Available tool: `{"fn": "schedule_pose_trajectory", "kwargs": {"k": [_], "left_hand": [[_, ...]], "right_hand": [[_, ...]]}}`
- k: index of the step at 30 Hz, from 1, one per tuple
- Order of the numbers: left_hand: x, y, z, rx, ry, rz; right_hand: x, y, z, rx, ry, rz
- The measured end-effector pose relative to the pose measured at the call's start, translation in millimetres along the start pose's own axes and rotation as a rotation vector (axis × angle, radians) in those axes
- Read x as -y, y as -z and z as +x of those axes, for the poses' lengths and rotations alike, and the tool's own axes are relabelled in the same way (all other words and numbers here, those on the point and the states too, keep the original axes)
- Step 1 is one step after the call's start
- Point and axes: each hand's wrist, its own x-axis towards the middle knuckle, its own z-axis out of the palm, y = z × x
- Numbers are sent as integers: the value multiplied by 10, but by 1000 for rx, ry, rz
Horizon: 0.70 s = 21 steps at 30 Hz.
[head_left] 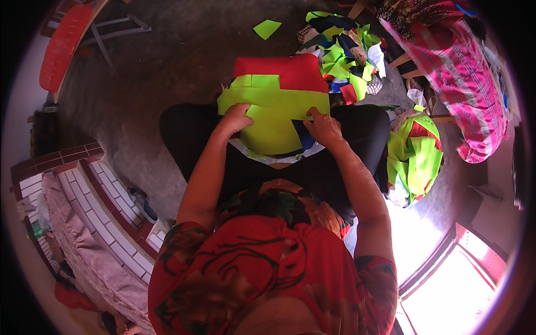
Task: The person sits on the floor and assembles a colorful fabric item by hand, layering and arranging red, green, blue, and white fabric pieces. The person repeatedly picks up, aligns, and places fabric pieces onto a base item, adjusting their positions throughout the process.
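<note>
Neon-yellow fabric pieces [273,109] lie stacked on red cloth [282,71], apparently pinched by both hands [279,121].

Two hands on the cloth, the left hand [234,118] and the right hand [322,126]. One stack of fabric pieces [273,106] sits on the lap, with one red layer [282,71] showing beneath the lime-green ones. Two heaps of scraps lie on the floor: one heap ahead [343,56], one bundle at the right [414,159]. One loose green scrap [267,28] lies apart. One red plastic chair [64,44].
</note>
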Motion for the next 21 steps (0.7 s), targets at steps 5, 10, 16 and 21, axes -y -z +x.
{"fn": "schedule_pose_trajectory", "kwargs": {"k": [5,10,16,21], "left_hand": [[48,27,-24,-71,116,253],[78,6,-57,-151,47,220],[-224,52,-148,-268,166,418],[-278,-71,-78,-680,-287,552]], "right_hand": [[25,14,-3,-47,5,46],[17,15,-29,-30,8,38],[29,45,-19,-130,118,77],[20,197,-186,-218,235,274]]}}
